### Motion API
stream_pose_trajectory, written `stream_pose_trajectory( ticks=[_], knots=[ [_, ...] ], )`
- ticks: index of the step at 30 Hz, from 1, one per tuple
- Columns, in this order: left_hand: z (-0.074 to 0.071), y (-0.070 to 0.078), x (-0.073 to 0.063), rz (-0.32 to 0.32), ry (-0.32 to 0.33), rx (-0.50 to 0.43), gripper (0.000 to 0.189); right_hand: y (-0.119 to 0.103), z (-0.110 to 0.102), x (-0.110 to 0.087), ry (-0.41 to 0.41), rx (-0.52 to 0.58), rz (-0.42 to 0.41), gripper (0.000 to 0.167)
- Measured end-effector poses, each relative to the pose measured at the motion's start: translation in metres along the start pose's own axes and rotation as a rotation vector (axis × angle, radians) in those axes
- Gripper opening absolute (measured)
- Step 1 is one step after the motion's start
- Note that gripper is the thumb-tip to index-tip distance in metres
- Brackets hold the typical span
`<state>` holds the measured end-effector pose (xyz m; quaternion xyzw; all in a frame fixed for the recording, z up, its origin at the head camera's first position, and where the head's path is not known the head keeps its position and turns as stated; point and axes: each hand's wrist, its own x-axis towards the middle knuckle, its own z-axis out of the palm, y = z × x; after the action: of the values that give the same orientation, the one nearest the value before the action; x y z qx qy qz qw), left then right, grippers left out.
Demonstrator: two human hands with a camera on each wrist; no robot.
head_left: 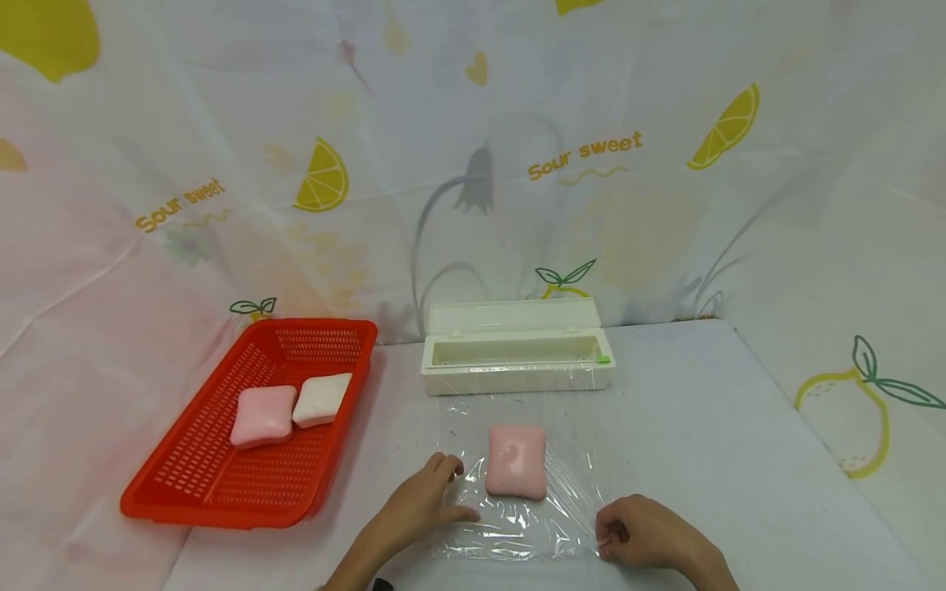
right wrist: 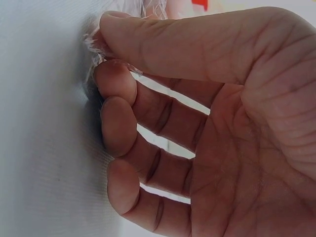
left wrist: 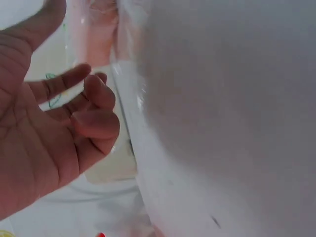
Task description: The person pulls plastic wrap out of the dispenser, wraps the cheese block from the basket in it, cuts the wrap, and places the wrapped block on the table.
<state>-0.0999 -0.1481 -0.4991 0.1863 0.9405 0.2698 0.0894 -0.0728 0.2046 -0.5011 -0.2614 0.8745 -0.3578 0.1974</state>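
A pink bar of soap (head_left: 516, 462) lies on a sheet of clear cling film (head_left: 510, 533) spread over the table. My right hand (head_left: 650, 532) pinches the film's near right corner between thumb and forefinger; the right wrist view shows the bunched film (right wrist: 96, 47) at the fingertips. At the film's left edge is my left hand (head_left: 424, 510), its thumb apart from its loosely bent fingers (left wrist: 96, 123) and nothing gripped between them. Behind the soap stands a white cling film dispenser (head_left: 517, 381) with its lid raised, and the film reaches to its front.
A red plastic basket (head_left: 185, 513) stands at the left, holding another pink soap bar (head_left: 264, 415) and a white soap bar (head_left: 321, 400). A green slider (head_left: 603, 359) sits at the dispenser's right end. Lemon-printed cloth (head_left: 473, 123) rises behind the white table (head_left: 702, 427).
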Motion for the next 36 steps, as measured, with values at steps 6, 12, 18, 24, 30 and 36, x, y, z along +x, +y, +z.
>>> stream_pose_trajectory(
  ticks=[6,12,18,24,30,36],
  knots=[
    [-0.004,-0.018,-0.025,0.089,-0.106,-0.017,0.07,0.0,-0.001,-0.001,0.001,0.006,-0.015,0.02],
    [-0.006,-0.022,-0.036,0.042,-0.194,-0.051,0.065,-0.002,-0.002,0.0,-0.003,0.004,0.004,0.02],
    [-0.004,-0.027,-0.038,0.016,-0.233,-0.082,0.044,-0.002,-0.001,0.0,-0.012,0.009,0.02,0.019],
    [0.0,-0.028,-0.041,0.082,-0.192,-0.031,0.019,-0.002,-0.002,-0.002,-0.011,0.005,0.003,0.02],
    [0.0,-0.027,-0.043,0.13,-0.139,-0.044,0.017,0.002,-0.002,-0.005,0.013,0.02,-0.059,0.019],
    [-0.003,-0.027,-0.046,0.21,0.01,-0.073,0.027,0.012,-0.001,-0.012,0.119,0.031,-0.239,0.018]
  ],
)
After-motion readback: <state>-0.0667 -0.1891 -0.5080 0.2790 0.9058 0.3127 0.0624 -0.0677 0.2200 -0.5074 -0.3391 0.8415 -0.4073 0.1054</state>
